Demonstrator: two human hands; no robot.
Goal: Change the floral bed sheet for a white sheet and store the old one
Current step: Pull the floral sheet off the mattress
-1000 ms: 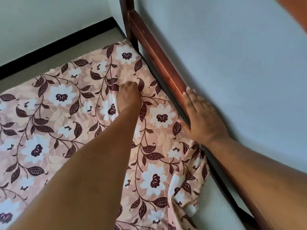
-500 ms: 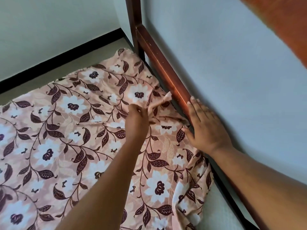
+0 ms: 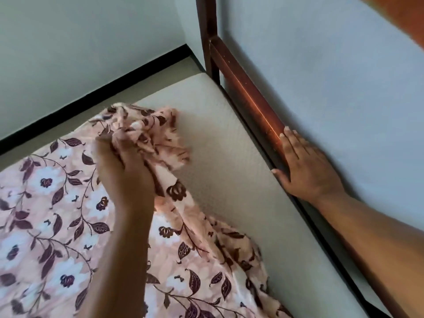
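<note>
Where the left forearm comes in from the bottom edge, the floral bed sheet [image 3: 57, 203] lies spread flat beneath it, covering the left part of the mattress [image 3: 229, 157] with pink ground, white flowers and dark leaves. To the right of that forearm the sheet's loose edge runs in rumpled folds up toward the fist, resting on the mattress and well apart from the bed frame. Further up, the left hand [image 3: 124, 166] is curled tight round a bunch of the sheet, its back to the camera. The cloth it grips stands above the knuckles as a crumpled, blurred wad lifted off the mattress, and a band of cloth hangs from the fist to the folds below. At about the same depth on the right, the right hand [image 3: 307, 171] lies flat with fingers straight and close together along the wooden side rail [image 3: 250, 97], thumb spread toward the mattress edge. It touches no cloth, and bare mattress separates it from the sheet. Beyond both hands the far right corner of the mattress is uncovered, a pale textured surface reaching to the rail. The rail meets a dark bedpost [image 3: 206, 31] at the far corner, with a pale blue wall [image 3: 332, 65] behind it and a black skirting strip [image 3: 91, 95] along the other wall. A blurred orange-brown shape [image 3: 403, 17] crosses the top right corner; what it is cannot be told.
</note>
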